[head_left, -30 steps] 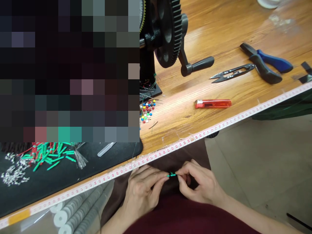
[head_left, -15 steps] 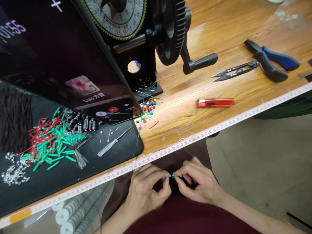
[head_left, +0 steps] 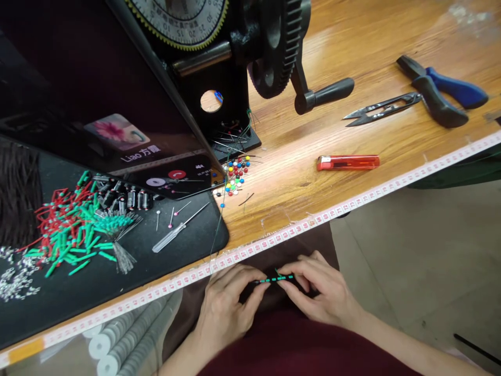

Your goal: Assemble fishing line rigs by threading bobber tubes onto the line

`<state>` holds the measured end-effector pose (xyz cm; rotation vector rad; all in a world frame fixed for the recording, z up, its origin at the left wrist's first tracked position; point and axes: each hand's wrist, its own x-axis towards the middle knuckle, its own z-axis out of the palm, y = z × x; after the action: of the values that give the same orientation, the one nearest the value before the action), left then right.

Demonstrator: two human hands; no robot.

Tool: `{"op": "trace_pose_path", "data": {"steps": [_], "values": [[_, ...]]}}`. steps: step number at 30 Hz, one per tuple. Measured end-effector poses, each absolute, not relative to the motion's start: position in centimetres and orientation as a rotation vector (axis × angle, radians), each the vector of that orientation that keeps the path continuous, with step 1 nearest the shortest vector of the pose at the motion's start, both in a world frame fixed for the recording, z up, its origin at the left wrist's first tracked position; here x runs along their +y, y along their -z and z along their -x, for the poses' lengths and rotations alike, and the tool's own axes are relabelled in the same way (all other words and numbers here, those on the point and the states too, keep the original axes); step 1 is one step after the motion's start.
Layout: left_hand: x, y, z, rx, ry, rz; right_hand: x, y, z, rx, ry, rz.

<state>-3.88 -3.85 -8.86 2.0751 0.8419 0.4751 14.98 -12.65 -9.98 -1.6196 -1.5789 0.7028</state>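
Below the table's front edge, over my lap, my left hand (head_left: 227, 308) and my right hand (head_left: 321, 292) pinch the two ends of a small green tube piece (head_left: 274, 279) on a thin wire. Both hands have their fingers closed on it, thumbs and forefingers meeting near the middle. A thin green wire (head_left: 219, 224) runs from the table down toward my hands.
A black mat (head_left: 117, 271) carries a pile of red and green tube pieces (head_left: 70, 230), small metal parts (head_left: 15, 277) and a clear-handled needle tool (head_left: 176, 232). A phone (head_left: 117, 141) leans on a black hand-crank winder (head_left: 274, 52). Coloured pins (head_left: 235, 180), a red lighter (head_left: 347, 163), thread snips (head_left: 381, 108) and blue pliers (head_left: 442, 94) lie on the wooden table (head_left: 352, 31), edged with a measuring tape (head_left: 352, 206).
My hands have drawn slightly apart along the wire, so more of the green piece shows between them. The view has shifted a little downward.
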Motion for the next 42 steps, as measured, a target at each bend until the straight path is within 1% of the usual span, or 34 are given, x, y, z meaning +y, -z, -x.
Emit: {"op": "trace_pose_path", "data": {"steps": [3, 5, 7, 11, 12, 13, 17, 21, 23, 24, 25, 26, 29, 31, 34, 37, 42], "values": [[-3.9, 8.8, 3.9, 0.834, -0.497, -2.064, -12.5, 9.5, -15.6, -1.641, -0.731, 1.628], [-4.0, 8.9, 3.8, 0.829, -0.506, -2.059, -12.2, 8.3, -17.0, -1.714, -0.66, 1.622], [-4.0, 9.0, 3.8, 0.817, -0.505, -2.058, -11.6, 6.4, -19.1, -1.764, -0.438, 1.634], [-3.9, 9.2, 3.6, 0.769, -0.524, -2.07, -9.2, 3.4, -23.7, -1.691, 0.21, 1.808], [-3.8, 9.2, 3.6, 0.761, -0.528, -2.076, -8.4, 3.1, -24.7, -1.678, 0.286, 1.857], [-3.8, 9.2, 3.5, 0.758, -0.528, -2.081, -7.5, 3.0, -25.5, -1.69, 0.298, 1.897], [-3.8, 9.0, 3.5, 0.763, -0.518, -2.092, -4.5, 3.7, -27.2, -1.805, 0.172, 1.943], [-3.8, 8.9, 3.4, 0.773, -0.537, -2.086, -2.8, 3.4, -26.8, -1.865, 0.277, 1.952], [-3.7, 9.0, 3.3, 0.759, -0.55, -2.086, -2.9, 2.7, -25.9, -1.824, 0.334, 1.859], [-3.6, 9.0, 3.2, 0.747, -0.554, -2.089, -3.3, 2.4, -25.2, -1.797, 0.316, 1.782], [-3.5, 9.0, 3.2, 0.733, -0.56, -2.092, -3.8, 2.1, -24.5, -1.767, 0.225, 1.701], [-3.3, 9.0, 3.1, 0.719, -0.566, -2.095, -4.6, 2.1, -23.8, -1.752, 0.066, 1.615], [-2.9, 9.1, 2.8, 0.661, -0.59, -2.088, -7.3, 3.2, -21.6, -1.75, -0.591, 1.395], [-2.5, 9.1, 2.5, 0.605, -0.605, -2.074, -8.9, 4.8, -20.5, -1.728, -0.887, 1.361], [-2.1, 9.0, 1.9, 0.532, -0.614, -2.073, -10.6, 7.0, -19.6, -1.65, -1.186, 1.433], [-2.0, 8.9, 1.6, 0.52, -0.595, -2.093, -11.4, 7.9, -19.1, -1.515, -1.297, 1.507], [-2.1, 9.0, 1.5, 0.565, -0.559, -2.1, -11.6, 7.9, -18.6, -1.469, -1.172, 1.516]]}}
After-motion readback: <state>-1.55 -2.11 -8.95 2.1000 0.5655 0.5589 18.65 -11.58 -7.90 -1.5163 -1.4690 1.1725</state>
